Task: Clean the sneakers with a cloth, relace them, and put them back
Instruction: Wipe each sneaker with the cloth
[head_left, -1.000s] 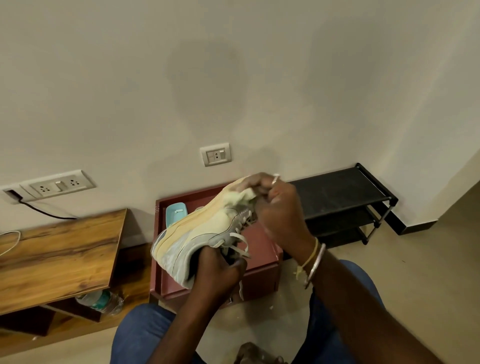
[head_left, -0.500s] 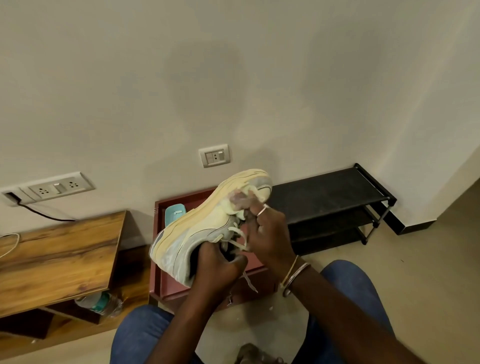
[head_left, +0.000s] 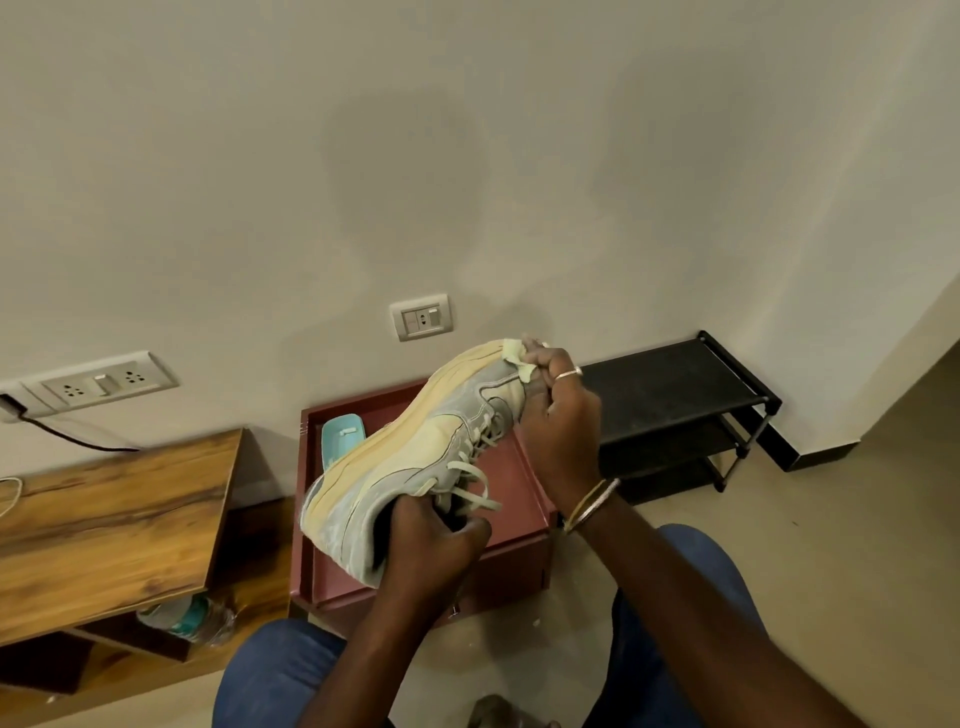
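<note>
Jeans (head_left: 270, 675) frame the left hand (head_left: 436, 540), clenched on the heel collar of a scuffed cream-and-grey sneaker (head_left: 395, 467), held toe-up above a maroon box (head_left: 519, 499). Flat laces (head_left: 475, 480) dangle loose. The right hand (head_left: 558, 415) pinches a crumpled pale cloth (head_left: 511, 352) at the toe, higher than half a second ago, before a black mesh rack (head_left: 670, 384)

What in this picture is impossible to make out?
Head view:
cloth: mostly hidden inside the right hand; only a pale corner shows.
sneaker opening: covered by the left hand.
teal item in the red box: partly behind the sneaker.
grey-brown object at the bottom edge: cut off, unidentifiable.
</note>
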